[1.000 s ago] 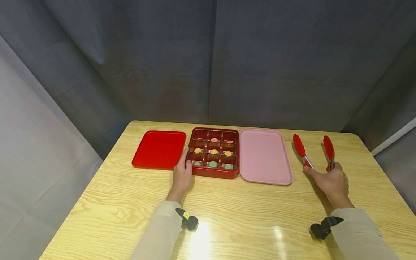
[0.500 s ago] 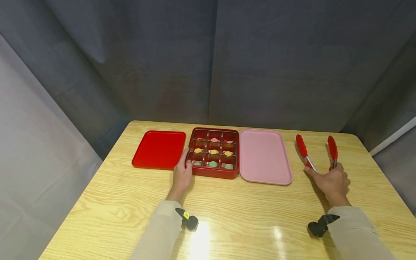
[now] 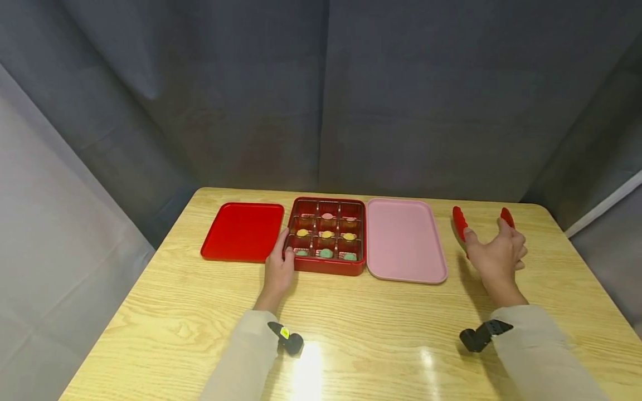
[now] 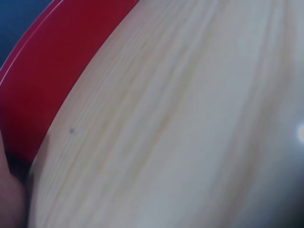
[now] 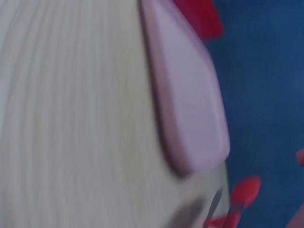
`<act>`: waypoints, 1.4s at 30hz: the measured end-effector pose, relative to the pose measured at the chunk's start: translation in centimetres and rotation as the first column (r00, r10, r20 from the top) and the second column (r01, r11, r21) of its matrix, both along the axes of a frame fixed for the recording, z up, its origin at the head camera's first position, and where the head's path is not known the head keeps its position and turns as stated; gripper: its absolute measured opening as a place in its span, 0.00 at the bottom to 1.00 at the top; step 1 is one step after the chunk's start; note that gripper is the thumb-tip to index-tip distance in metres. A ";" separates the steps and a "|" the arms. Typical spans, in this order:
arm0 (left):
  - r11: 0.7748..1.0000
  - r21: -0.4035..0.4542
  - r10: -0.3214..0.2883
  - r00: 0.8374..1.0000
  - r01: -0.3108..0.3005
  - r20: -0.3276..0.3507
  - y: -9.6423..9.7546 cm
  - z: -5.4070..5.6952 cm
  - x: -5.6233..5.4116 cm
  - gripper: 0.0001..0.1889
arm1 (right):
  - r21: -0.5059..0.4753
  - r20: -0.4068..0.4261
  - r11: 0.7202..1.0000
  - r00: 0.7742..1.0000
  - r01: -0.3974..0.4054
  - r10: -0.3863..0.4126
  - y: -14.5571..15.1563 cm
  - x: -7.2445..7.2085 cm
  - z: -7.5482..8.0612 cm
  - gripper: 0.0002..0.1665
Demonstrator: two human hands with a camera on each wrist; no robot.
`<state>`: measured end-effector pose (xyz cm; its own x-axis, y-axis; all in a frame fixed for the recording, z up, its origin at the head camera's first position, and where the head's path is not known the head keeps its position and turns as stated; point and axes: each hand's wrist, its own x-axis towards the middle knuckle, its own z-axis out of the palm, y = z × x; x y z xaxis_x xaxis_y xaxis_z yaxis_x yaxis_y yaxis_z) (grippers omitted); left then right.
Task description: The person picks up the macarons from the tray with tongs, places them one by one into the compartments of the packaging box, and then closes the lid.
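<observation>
A red box [image 3: 330, 267] with a clear divided insert stands at the table's middle, with small pink, yellow and green round pieces in its compartments. My left hand [image 3: 280, 270] touches the box's near left corner, fingers stretched along its left wall; in the left wrist view only a sliver of that hand [image 4: 9, 202] shows. Over the right side my right hand [image 3: 496, 259] is spread, thumb and forefinger apart. Red-tipped tongs [image 3: 458, 223] lie with arms splayed beneath and beyond it. In the right wrist view a gap separates the tongs [image 5: 245, 191] from the fingers [image 5: 298, 219].
A flat red tray or lid [image 3: 243, 231] lies left of the box. The pink tray [image 3: 406, 239] sits directly at the box's right side, between it and the tongs. A dark curtain [image 3: 321, 100] hangs behind the far edge of the wooden table [image 3: 351, 323].
My right hand has let go of the tongs' arms, moving up and slightly left. Before that, it shifted the tongs a little to the right. The left hand keeps its place at the box.
</observation>
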<state>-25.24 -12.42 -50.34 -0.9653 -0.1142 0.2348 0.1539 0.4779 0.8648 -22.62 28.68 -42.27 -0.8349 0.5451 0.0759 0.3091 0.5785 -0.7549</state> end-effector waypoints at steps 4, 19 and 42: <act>0.998 0.053 -0.027 0.999 0.029 -0.034 0.0 0.2 -0.1 0.27 | -0.009 -0.060 0.996 0.994 -0.090 0.090 -3.1 -0.7 1.4 0.42; 0.966 0.239 0.124 0.986 -0.095 -0.109 -6.0 4.3 -2.1 0.24 | -0.384 -0.015 0.818 0.888 -0.429 0.459 -18.5 -4.2 4.0 0.28; 0.894 -0.389 0.395 0.802 -0.223 0.447 -17.5 5.7 -4.0 0.32 | -0.638 -0.019 0.527 0.695 -0.562 0.718 -35.5 -5.5 4.4 0.31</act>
<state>-29.20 -29.96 -44.67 -0.8792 -0.4333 -0.1982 -0.4617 0.6719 0.5792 -28.14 -6.86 -37.82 -0.9207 -0.2782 -0.2736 0.2286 0.1836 -0.9560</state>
